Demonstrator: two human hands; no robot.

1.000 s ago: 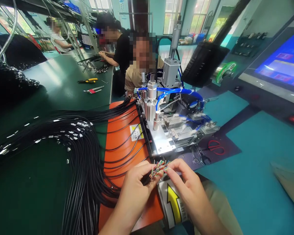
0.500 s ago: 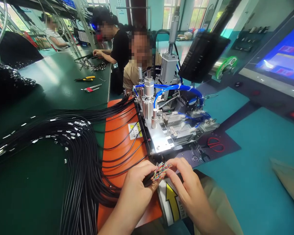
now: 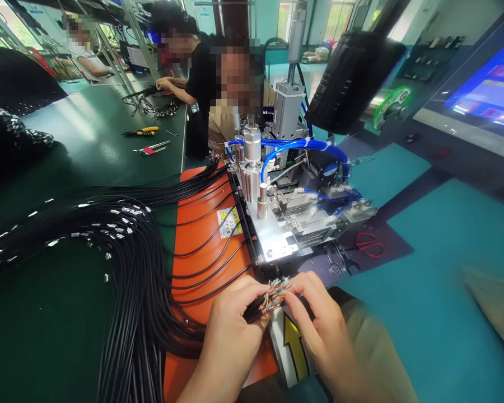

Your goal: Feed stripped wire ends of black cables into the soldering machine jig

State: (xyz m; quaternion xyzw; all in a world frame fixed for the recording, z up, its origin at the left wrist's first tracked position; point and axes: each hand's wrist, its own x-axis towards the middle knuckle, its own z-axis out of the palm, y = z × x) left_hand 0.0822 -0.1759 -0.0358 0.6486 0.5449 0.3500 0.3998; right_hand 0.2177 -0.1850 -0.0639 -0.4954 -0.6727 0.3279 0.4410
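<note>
My left hand (image 3: 234,322) is closed around a bundle of black cables (image 3: 254,312), just in front of the machine. Out of this grip fan thin multicoloured wires (image 3: 276,295), their ends pointing right. The thumb and forefinger of my right hand (image 3: 319,316) pinch at the tips of these wires; exactly which strands they hold is too small to tell. Many more black cables (image 3: 130,302) sweep in a thick curve across the green table, several with shiny silver ends. Under my hands lies an orange board (image 3: 201,224) with single cables crossing it.
A metal machine (image 3: 273,240) with blue air hoses (image 3: 294,144) stands just beyond my hands. Yellow-handled pliers (image 3: 145,131) lie on the green table (image 3: 96,151). Red-handled scissors (image 3: 369,244) and wrenches (image 3: 348,263) rest right of the machine. Co-workers sit behind; a screen (image 3: 491,89) is at right.
The view has shifted slightly, so the surroundings sit a little further left and higher. Both hands keep nearly the same pose at the wire ends.
</note>
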